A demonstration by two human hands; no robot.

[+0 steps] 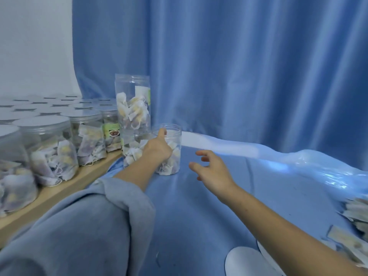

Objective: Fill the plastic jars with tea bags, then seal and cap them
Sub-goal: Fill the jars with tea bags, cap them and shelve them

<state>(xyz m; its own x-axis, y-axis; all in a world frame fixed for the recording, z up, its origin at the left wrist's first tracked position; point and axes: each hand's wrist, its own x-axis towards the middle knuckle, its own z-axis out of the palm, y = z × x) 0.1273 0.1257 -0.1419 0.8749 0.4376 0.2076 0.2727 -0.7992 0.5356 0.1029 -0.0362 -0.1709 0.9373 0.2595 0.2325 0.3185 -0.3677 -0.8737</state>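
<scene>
**Currently: uncapped jar held on the cloth**

The open jar (pixel 169 150), part-filled with tea bags, stands on the blue cloth (pixel 199 206). Left hand (pixel 159 145) grips its near side. Right hand (pixel 211 168) hovers beside it, fingers spread, holding nothing. Capped jars (pixel 49 140) line the wooden board (pixel 59 194) at left.

Both arms stretched forward, one hand on a jar.

The left hand (pixel 158 145) grips the uncapped jar (pixel 169 149), thumb up by its rim, grey sleeve pushed back to the elbow. The right hand (pixel 211 169) hovers just right of that jar, apart from it, fingers spread and loosely bent, forearm bare.
</scene>
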